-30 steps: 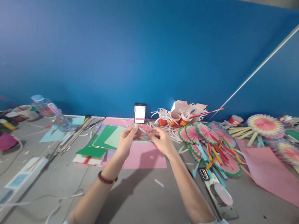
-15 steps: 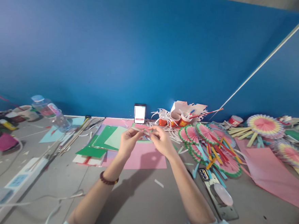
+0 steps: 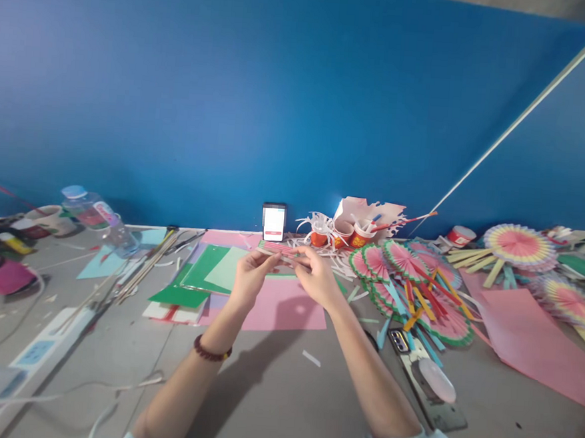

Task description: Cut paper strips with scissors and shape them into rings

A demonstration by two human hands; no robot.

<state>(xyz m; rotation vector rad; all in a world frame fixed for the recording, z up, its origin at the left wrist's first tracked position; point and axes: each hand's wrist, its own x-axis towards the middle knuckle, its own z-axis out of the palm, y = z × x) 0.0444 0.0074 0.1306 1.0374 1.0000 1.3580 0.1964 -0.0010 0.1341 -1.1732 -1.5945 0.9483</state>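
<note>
Between my two hands is a narrow strip of pleated paper (image 3: 279, 248), pink with green and white edges, held level above the table. My left hand (image 3: 252, 276) pinches its left end between thumb and fingers. At the other end, my right hand (image 3: 315, 274) grips it the same way; the fingertips cover part of the folds. Under the hands lies a pink paper sheet (image 3: 286, 308), with green sheets (image 3: 203, 273) to its left. Finished-looking pleated paper fans (image 3: 404, 263) in pink and green are heaped to the right.
A phone (image 3: 273, 222) stands against the blue wall. Paper cups (image 3: 361, 233) with pens and white paper strips are beside it. At left are a plastic bottle (image 3: 100, 215), thin sticks (image 3: 146, 269) and a power strip (image 3: 37, 354). Another phone (image 3: 431, 382) lies at right.
Almost nothing differs. Both hands keep their hold on the pleated paper in nearly the same place.
</note>
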